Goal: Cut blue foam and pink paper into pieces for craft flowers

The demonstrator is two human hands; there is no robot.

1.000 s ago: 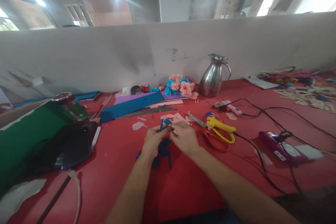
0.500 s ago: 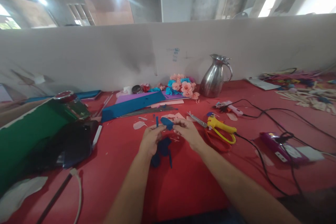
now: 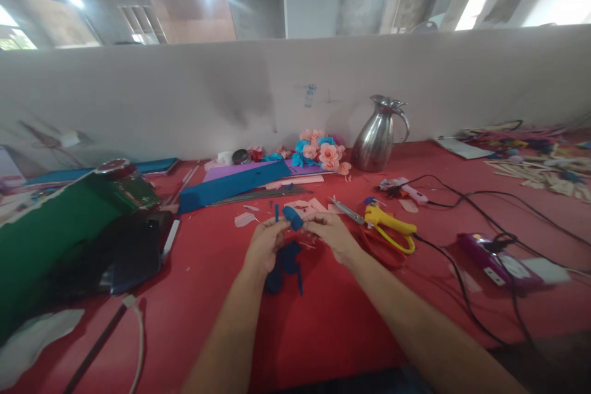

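Between both hands a small blue paper petal is stretched, held above the red table. My left hand is closed in a pinch on its left edge, and a narrow blue paper strip sticks up by those fingers. With thumb and fingers together, my right hand grips the petal's right edge. Below them on the table lie several dark blue paper pieces, partly hidden by my left hand. Pale pink paper scraps lie just beyond my fingers.
Right of my hands lie scissors with red handles and a yellow glue gun. Black cords run past a purple power box. Behind stand paper flowers and a metal jug. A green sheet lies left.
The blue petal has tilted and looks more curved between my fingers. My hands have barely moved. A blurred arm over the green sheet at far left has left the view.
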